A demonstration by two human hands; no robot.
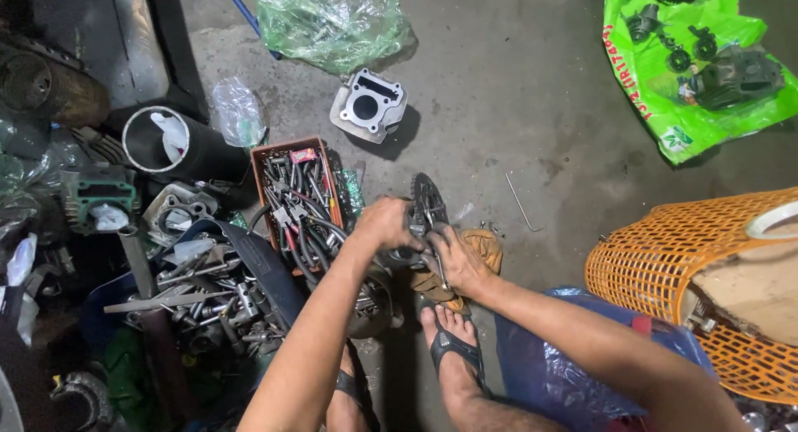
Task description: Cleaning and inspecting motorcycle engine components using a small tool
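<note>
Sprocket (428,201): dark, toothed metal disc, stood on edge above a tan rag.
Engine part (401,256): grey metal, mostly hidden under both hands.
Place: concrete floor, just beside a tool tray.

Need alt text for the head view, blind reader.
Both hands, left hand and right hand, grip a toothed sprocket assembly over an orange rag on a concrete floor. A tray of tools sits left.

Open concrete floor (515,91) fills the upper middle of the frame, while the tool tray (264,159), orange basket (657,257) and left-side metal parts (199,291) crowd both hands.
</note>
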